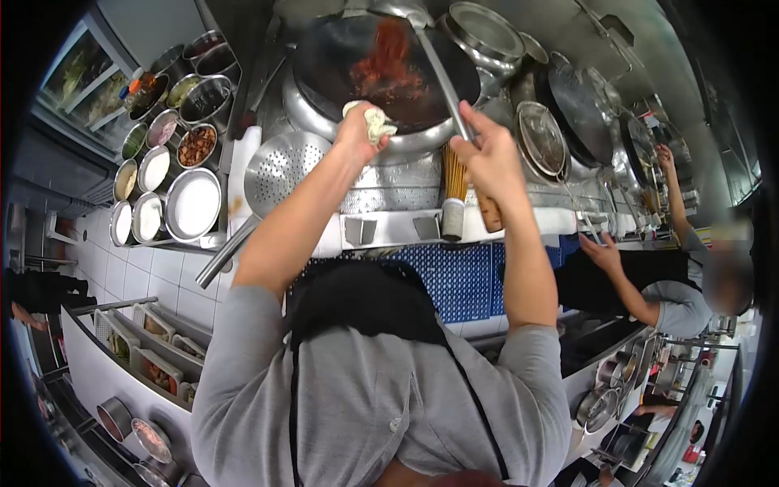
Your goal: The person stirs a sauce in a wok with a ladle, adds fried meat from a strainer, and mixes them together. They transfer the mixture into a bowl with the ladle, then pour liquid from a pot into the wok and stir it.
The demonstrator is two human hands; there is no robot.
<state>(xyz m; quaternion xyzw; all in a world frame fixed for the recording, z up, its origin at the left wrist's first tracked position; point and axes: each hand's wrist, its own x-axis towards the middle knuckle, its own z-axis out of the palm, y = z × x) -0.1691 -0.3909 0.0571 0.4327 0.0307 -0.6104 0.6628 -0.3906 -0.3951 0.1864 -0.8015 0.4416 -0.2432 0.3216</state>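
A dark wok [324, 69] sits on the range, with reddish food [388, 61] in it, partly blurred as if tossed. My left hand [360, 134] is closed around a pale folded cloth [376, 123] at the wok's near rim. My right hand [493, 162] grips the long metal handle of a ladle [442, 77], its wooden end [488, 213] pointing toward me. The ladle's head is at the far side of the wok. Beneath my right hand lies a bamboo wok brush [454, 191]. A perforated strainer [286, 170] rests beside my left forearm.
Metal containers of seasonings [193, 203] crowd the left side. More woks [578, 114] and wire strainers [540, 140] stand to the right. A co-worker [677, 300] works at the right. Behind me is a counter with food bins [154, 369]; a blue mat [462, 276] covers the floor.
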